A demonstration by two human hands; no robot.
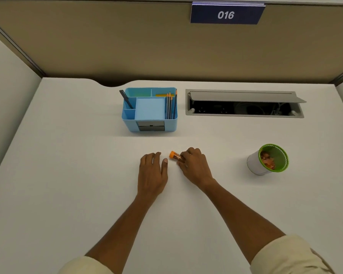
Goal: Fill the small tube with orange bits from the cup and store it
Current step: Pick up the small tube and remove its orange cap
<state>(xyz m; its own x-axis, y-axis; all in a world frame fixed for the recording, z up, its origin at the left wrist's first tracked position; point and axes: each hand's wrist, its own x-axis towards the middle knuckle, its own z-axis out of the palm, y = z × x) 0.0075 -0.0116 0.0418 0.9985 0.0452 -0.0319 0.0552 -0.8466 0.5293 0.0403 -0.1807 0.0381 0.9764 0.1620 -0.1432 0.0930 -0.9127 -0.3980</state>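
Right grip [193, 165] around capped tube [174, 155]

Two hands on the desk [67, 175] — left hand [151, 175] and right hand [195, 168]; one small tube [174, 155] with an orange cap; one cup [268, 159] of orange bits; one blue organizer [150, 109] — one dark pen [126, 99], several pencils [171, 104], exact number unclear; one number sign [226, 14]; one open cable hatch [244, 103]
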